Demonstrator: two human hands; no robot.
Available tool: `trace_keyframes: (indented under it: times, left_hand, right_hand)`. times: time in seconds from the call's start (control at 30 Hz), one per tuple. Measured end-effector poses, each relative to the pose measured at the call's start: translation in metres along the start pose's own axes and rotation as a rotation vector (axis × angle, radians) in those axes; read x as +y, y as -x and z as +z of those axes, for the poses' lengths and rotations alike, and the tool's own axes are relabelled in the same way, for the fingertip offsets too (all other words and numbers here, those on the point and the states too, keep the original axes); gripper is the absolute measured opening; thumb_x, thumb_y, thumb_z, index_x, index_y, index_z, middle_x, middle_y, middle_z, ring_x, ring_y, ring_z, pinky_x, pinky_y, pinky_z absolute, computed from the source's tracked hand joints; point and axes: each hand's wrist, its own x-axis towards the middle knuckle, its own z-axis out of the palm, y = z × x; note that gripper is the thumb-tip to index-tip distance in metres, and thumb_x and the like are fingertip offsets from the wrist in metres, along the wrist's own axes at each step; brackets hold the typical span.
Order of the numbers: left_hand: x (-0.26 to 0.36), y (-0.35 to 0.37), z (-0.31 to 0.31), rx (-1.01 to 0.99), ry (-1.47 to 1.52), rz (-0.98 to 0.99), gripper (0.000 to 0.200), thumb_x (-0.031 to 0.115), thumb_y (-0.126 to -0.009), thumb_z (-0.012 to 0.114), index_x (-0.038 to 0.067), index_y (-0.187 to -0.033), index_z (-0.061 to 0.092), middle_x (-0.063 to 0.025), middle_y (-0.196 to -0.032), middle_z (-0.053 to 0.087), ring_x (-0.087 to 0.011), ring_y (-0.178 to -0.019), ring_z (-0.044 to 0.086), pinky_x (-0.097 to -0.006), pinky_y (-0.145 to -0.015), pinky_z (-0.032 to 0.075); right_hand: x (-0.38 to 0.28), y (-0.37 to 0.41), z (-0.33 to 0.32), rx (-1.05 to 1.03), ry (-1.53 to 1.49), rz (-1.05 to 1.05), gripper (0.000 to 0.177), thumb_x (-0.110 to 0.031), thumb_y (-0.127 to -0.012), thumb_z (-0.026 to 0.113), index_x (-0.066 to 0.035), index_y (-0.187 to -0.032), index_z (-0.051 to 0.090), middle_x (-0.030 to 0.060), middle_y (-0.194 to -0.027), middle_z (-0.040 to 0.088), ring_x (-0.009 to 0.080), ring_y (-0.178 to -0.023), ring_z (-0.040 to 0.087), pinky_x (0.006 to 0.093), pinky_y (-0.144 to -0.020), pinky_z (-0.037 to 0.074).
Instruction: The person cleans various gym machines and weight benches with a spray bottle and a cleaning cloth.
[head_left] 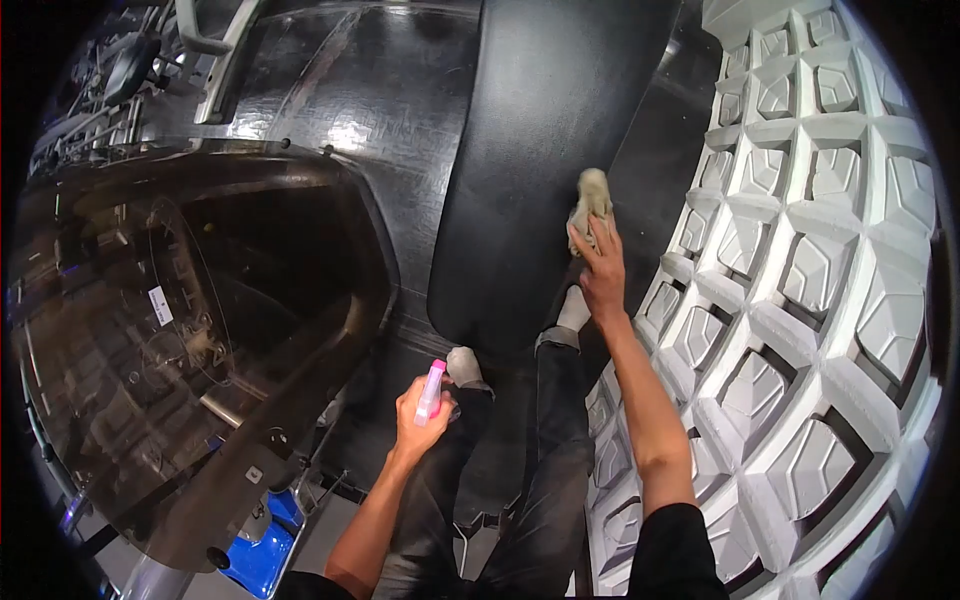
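My right hand [602,270] grips a bunched beige cloth [592,205] at the right edge of a long black padded bench top [530,150]. The cloth reaches beyond my fingertips, its long axis near-to-far, roughly along that edge; most of the pad lies left of it and farther away. My right hand is the nearer to that edge. My left hand [422,415] is closed around a spray bottle with a pink nozzle [430,393], just off the pad's near left corner. On the tinted cover [330,225] at left, a white label [160,306] carries print too small to read.
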Motion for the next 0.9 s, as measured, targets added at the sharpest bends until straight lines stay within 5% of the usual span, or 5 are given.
trace_keyframes:
  times: [0.2, 0.4, 0.47, 0.67, 0.9]
  left_hand:
    - [-0.004, 0.0, -0.002, 0.002, 0.058, -0.041, 0.019, -0.006, -0.084, 0.059, -0.002, -0.103, 0.057, -0.0092, -0.09, 0.068, -0.0136, -0.07, 0.068, -0.027, -0.064, 0.054]
    - [-0.007, -0.006, -0.005, 0.025, 0.077, -0.009, 0.021, -0.008, -0.083, 0.058, -0.003, -0.104, 0.056, -0.0105, -0.096, 0.067, -0.0135, -0.072, 0.068, -0.0266, -0.066, 0.054]
    - [-0.001, -0.01, -0.008, 0.032, 0.095, -0.016, 0.021, -0.008, -0.083, 0.058, -0.003, -0.104, 0.056, -0.0105, -0.096, 0.067, -0.0135, -0.072, 0.068, -0.0266, -0.066, 0.054]
    - [0.006, -0.02, -0.023, 0.07, 0.159, -0.068, 0.022, -0.01, -0.084, 0.058, -0.003, -0.104, 0.055, -0.0108, -0.098, 0.066, -0.0132, -0.073, 0.067, -0.0269, -0.066, 0.054]
    - [-0.004, -0.016, -0.031, 0.118, 0.174, -0.12, 0.022, -0.011, -0.084, 0.057, -0.003, -0.105, 0.055, -0.0114, -0.099, 0.065, -0.0137, -0.073, 0.067, -0.0274, -0.067, 0.055]
  right_hand:
    - [-0.033, 0.152, 0.067, -0.133, -0.215, 0.176, 0.067, 0.015, -0.068, 0.049, -0.016, -0.125, 0.064, 0.0227, -0.139, 0.048, 0.0421, -0.132, 0.041, 0.043, -0.111, 0.034]
    - [-0.057, 0.231, 0.059, -0.914, -0.528, 0.051, 0.061, 0.014, -0.071, 0.049, -0.015, -0.122, 0.066, 0.0126, -0.14, 0.051, 0.0377, -0.133, 0.042, 0.0398, -0.112, 0.036]
    - [-0.081, 0.204, 0.041, -0.874, -0.516, 0.053, 0.061, 0.015, -0.07, 0.055, -0.02, -0.118, 0.067, 0.0067, -0.137, 0.054, 0.0308, -0.131, 0.046, 0.0378, -0.109, 0.042]
    - [-0.082, -0.036, 0.033, 0.166, -0.127, -0.249, 0.031, -0.006, -0.081, 0.059, -0.017, -0.106, 0.072, 0.0128, -0.132, 0.056, 0.0358, -0.127, 0.048, 0.0428, -0.107, 0.04]
    - [-0.072, -0.038, 0.084, -0.022, -0.173, -0.187, 0.036, 0.001, -0.084, 0.05, -0.012, -0.111, 0.07, 0.008, -0.131, 0.058, 0.0338, -0.126, 0.048, 0.0414, -0.109, 0.037]
